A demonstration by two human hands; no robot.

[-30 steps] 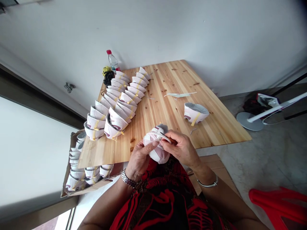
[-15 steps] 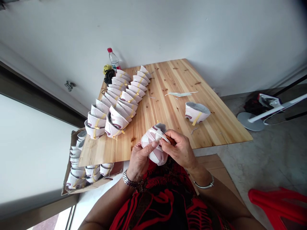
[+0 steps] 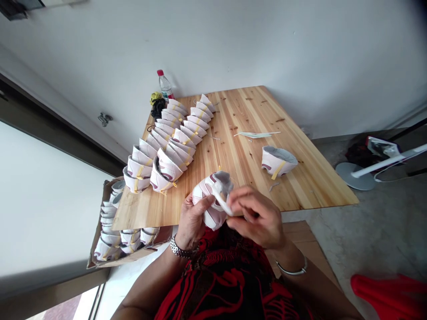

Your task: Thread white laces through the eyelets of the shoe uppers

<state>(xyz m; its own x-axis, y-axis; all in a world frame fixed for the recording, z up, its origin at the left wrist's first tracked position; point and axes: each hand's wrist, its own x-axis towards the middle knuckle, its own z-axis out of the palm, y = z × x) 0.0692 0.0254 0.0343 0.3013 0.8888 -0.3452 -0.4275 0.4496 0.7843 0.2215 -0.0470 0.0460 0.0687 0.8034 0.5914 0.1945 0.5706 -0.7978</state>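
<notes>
My left hand (image 3: 194,218) grips a pale pink and white shoe upper (image 3: 213,218) with maroon patches, thumb on top, in front of the table's near edge. The shoe's white tongue (image 3: 222,198) sticks up out of its opening. My right hand (image 3: 256,215) is just right of the tongue, fingers curled and smeared by motion. Whether anything is in its palm cannot be made out. On the table to the right stands another shoe upper (image 3: 279,161) with a yellow tape strip.
Two rows of nested shoe uppers (image 3: 170,162) fill the left of the wooden table (image 3: 233,155). A bottle (image 3: 165,86) stands behind them. A white strip (image 3: 256,134) lies mid-table. A carton (image 3: 96,242) holds more uppers below left. A red stool (image 3: 387,293) is at lower right.
My right hand has pulled away slightly from the shoe, to the right and downward, and its fingers have loosened. The orange-brown item seen in it before no longer shows clearly. The view has shifted slightly.
</notes>
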